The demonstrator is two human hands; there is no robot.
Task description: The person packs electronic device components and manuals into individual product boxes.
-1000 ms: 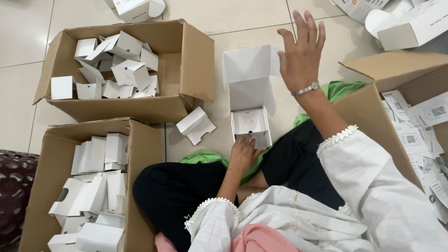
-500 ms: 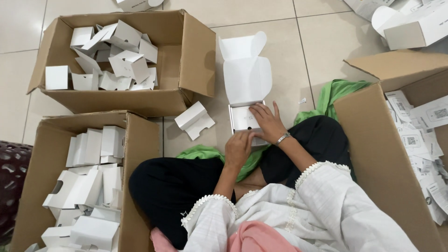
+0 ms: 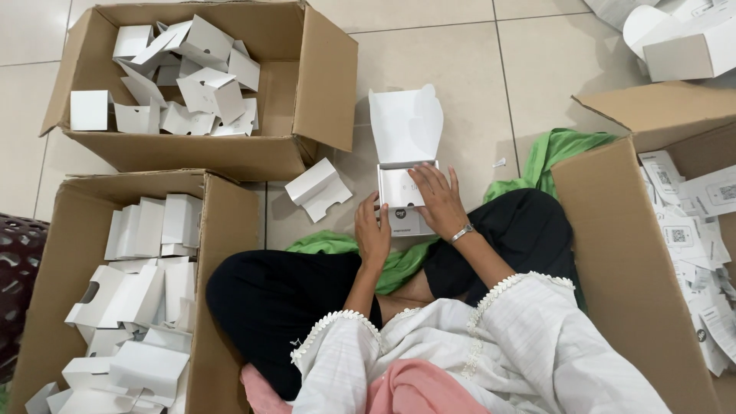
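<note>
Hands first: both are on a small white cardboard carton (image 3: pixel 406 188) sitting on the floor in the middle of the frame, just in front of the person's crossed legs. Its lid flap stands straight up, open, with a rounded notched top edge. The right hand (image 3: pixel 438 201) lies flat over the open mouth of the carton, fingers spread a little and pressing down on whatever's inside, so no pinch there, just a flat palm. There's a thin silver bracelet (image 3: pixel 461 233) on that wrist. The left hand (image 3: pixel 372 234) is curled loosely against the carton's lower left corner, bracing it; can't really tell how tight that hold is from this angle.

Just left of the carton, a loose folded white card insert (image 3: pixel 318 188) lies on the pale tiled floor (image 3: pixel 475 69), near but not touching it.

Upper left of the frame has a big brown corrugated box (image 3: pixel 322 84) full of jumbled white card pieces. Below it, lower left, a second brown cardboard box (image 3: pixel 226 230) holds more white cartons, some stacked upright in a row, some tumbled. On the right edge sits a third brown box (image 3: pixel 621 230) with printed white paper leaflets (image 3: pixel 690 230) piled inside.

Person is cross-legged in black trousers and a white top with lace-trimmed sleeves, with a green cloth (image 3: pixel 563 149) trailing across the floor behind the knee. Upper right corner shows a few more white boxes (image 3: pixel 682 46).
</note>
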